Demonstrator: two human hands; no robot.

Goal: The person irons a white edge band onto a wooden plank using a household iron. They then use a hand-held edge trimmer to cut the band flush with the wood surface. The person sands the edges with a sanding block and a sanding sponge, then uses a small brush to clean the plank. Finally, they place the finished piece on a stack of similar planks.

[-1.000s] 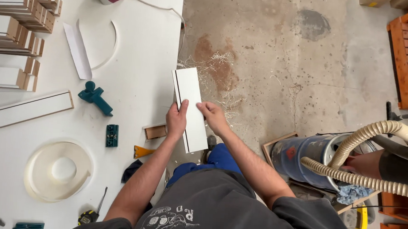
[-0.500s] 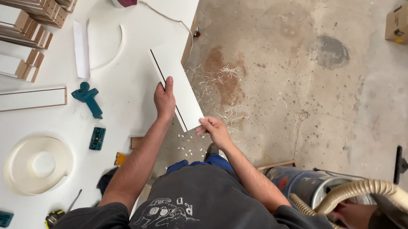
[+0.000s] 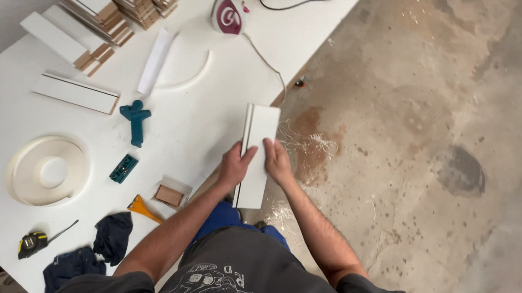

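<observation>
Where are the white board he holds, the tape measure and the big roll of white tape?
white board (image 3: pixel 261 125), head view, bare upper face.
tape measure (image 3: pixel 33 243), head view, yellow-black case.
roll of white tape (image 3: pixel 25 165), head view, left band.

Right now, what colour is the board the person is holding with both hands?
White, with a thin darker line along its left edge: the board shows best in the head view.

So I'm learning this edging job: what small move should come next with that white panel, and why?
Probably slide the panel back onto the table. Both hands, left and right, grip it mid-length, and it hangs past the table edge, over the floor.
</observation>
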